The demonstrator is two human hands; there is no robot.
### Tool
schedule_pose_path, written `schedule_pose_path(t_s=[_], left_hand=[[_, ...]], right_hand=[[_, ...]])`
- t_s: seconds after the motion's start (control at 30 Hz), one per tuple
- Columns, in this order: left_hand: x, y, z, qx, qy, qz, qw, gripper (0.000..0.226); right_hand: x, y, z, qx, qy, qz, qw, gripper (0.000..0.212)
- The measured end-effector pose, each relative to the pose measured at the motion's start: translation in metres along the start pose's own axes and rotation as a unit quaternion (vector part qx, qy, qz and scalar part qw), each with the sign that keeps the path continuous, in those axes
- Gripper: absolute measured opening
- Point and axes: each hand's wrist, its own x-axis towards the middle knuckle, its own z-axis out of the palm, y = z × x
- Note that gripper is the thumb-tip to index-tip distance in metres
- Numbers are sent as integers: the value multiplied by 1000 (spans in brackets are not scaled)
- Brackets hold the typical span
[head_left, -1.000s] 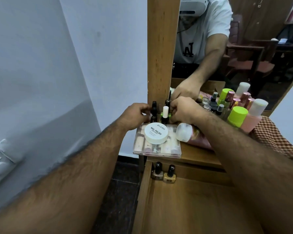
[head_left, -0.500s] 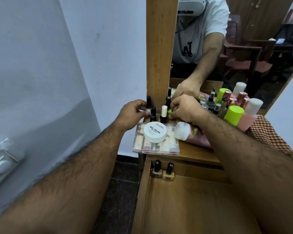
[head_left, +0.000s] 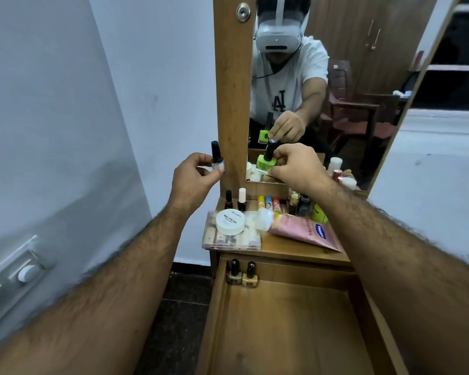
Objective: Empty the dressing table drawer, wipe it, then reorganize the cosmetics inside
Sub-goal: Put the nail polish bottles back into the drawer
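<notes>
My left hand (head_left: 192,178) holds a black-capped nail polish bottle (head_left: 216,158) up in front of the mirror frame. My right hand (head_left: 295,165) holds a bright green nail polish bottle (head_left: 266,159) with a black cap, raised above the tabletop. The wooden drawer (head_left: 290,328) is pulled open below; two gold nail polish bottles (head_left: 242,273) stand in its back left corner. On the tabletop sit two more polish bottles (head_left: 235,200), a clear case (head_left: 232,235) with a white round jar (head_left: 230,221) on it, and a pink tube (head_left: 298,228) lying down.
Several small bottles and tubes (head_left: 290,203) crowd the tabletop under my right forearm. The mirror (head_left: 331,85) stands behind, reflecting a person and a chair. A white wall with a switch plate (head_left: 16,274) is at the left. Dark floor (head_left: 179,307) lies beside the table.
Both hands have lifted off the tabletop, each with a nail polish bottle taken from the group by the mirror. The camera view has tilted up.
</notes>
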Motion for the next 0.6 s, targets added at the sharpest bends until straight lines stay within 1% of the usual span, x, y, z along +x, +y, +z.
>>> schedule_pose_path(t_s=[0.13, 0.27, 0.3, 0.43, 0.53, 0.6], left_hand=[[-35, 27, -2, -13, -3, 15, 1000, 23], [-88, 41, -2, -24, -24, 2, 999, 28], [-100, 41, -2, -21, -27, -2, 999, 29], [-154, 26, 0, -9, -44, -37, 998, 30], [-189, 13, 3, 1, -62, -71, 996, 27], [-209, 5, 4, 31, -85, -86, 992, 25]], right_hand=[[-33, -9, -28, 14, 23, -12, 1000, 21], [-79, -11, -38, 27, 23, 5, 999, 13], [-91, -10, -37, 33, 23, 10, 999, 15], [-146, -3, -25, 47, -9, 51, 998, 28], [-180, 7, -3, 77, -23, 73, 994, 28], [-199, 16, 14, 84, -38, 94, 991, 25]])
